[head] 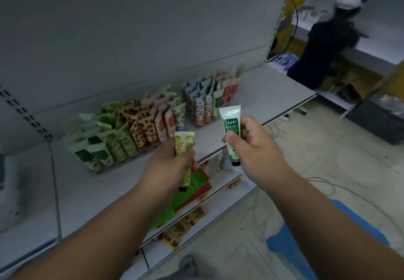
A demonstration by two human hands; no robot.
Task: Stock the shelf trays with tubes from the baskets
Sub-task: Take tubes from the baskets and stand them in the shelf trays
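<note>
Your two forearms enter from the near edge, each ending in a hand that carries one item. Left hand (pixel 169 166): fingers curled round one yellow fruit-print tube (pixel 185 151), crimped end up, dark cap down; grip clenched on the lower body so the printed front faces you, which I judge lets you match it to a row. Right hand (pixel 251 146): thumb and fingers pinching one pale green tube (pixel 231 131), also crimp up and cap down, held just right of the yellow one and slightly higher; the two tubes are near each other but apart. Both hang over the near lip of the shelf (pixel 262 96), short of the trays, so neither is stocked yet. Trays on that shelf, count two: left tray (pixel 122 131), holding tubes standing cap-down in rows sorted by print (green, leafy yellow-green, brown-spotted, pink); right tray (pixel 209 102), farther and to the right, holding blue, orange, green and red rows. Tube totals in the trays are too crowded and blurred to count. Upright stowing matches how you hold both tubes, so little turning should be needed. Lower shelf, below your hands: green and red flat packs (pixel 192 190), number unclear. Baskets: one blue object (pixel 306 236) on the floor at near right may be one; cannot confirm. Far right: one person (pixel 328 45) at another shelf.
</note>
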